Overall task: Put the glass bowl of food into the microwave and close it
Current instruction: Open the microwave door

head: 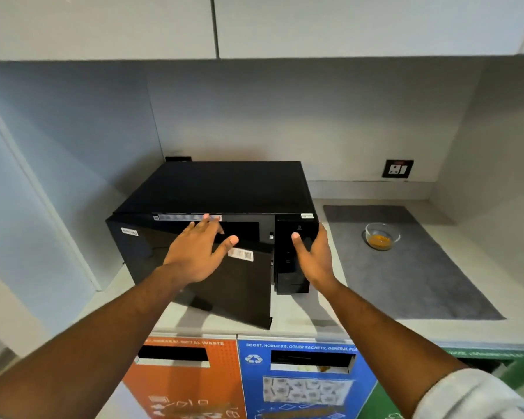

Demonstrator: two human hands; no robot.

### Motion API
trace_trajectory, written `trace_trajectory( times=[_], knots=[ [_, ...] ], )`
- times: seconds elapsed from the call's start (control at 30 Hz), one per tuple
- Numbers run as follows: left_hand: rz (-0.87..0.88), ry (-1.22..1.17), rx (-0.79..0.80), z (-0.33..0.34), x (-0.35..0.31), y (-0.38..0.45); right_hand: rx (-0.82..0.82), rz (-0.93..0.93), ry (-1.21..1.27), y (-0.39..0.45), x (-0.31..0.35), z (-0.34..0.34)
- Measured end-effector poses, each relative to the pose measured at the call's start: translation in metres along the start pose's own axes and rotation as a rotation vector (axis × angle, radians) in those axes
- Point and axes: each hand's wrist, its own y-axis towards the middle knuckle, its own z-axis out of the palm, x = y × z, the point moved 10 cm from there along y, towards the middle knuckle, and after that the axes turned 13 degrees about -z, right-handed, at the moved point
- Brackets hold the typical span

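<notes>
Nothing was gripped: the left hand (194, 255) was spread flat with fingers splayed over the top edge of the partly open door (236, 285), and the right hand (313, 255) was held open, empty, thumb up, just beside the control panel (294, 237). The black microwave (224, 186) was seen standing on a pale counter (297, 316). The glass bowl of food (381, 236) was found well apart to the right, resting on a grey mat (412, 282). Orange and blue waste bins (300, 385) were visible below the counter edge
</notes>
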Motion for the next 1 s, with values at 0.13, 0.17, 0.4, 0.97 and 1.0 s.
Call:
trace_trajectory(
  times=[0.13,0.17,0.4,0.97,1.0],
  knots=[
    [-0.059,-0.050,0.082,-0.002,0.022,-0.007,0.026,-0.038,-0.094,0.022,0.031,-0.007],
    [-0.102,-0.067,0.109,-0.004,0.030,-0.008,0.048,-0.040,-0.143,0.025,0.038,-0.007],
    [-0.409,0.064,0.305,-0.010,0.067,-0.032,0.400,-0.251,-0.759,0.025,0.064,0.019],
    [-0.575,0.385,0.273,-0.041,0.140,-0.102,0.370,-0.308,-0.953,0.015,0.057,0.029],
    [-0.573,0.388,0.263,-0.043,0.145,-0.104,0.366,-0.307,-0.966,0.015,0.056,0.029]
  ],
)
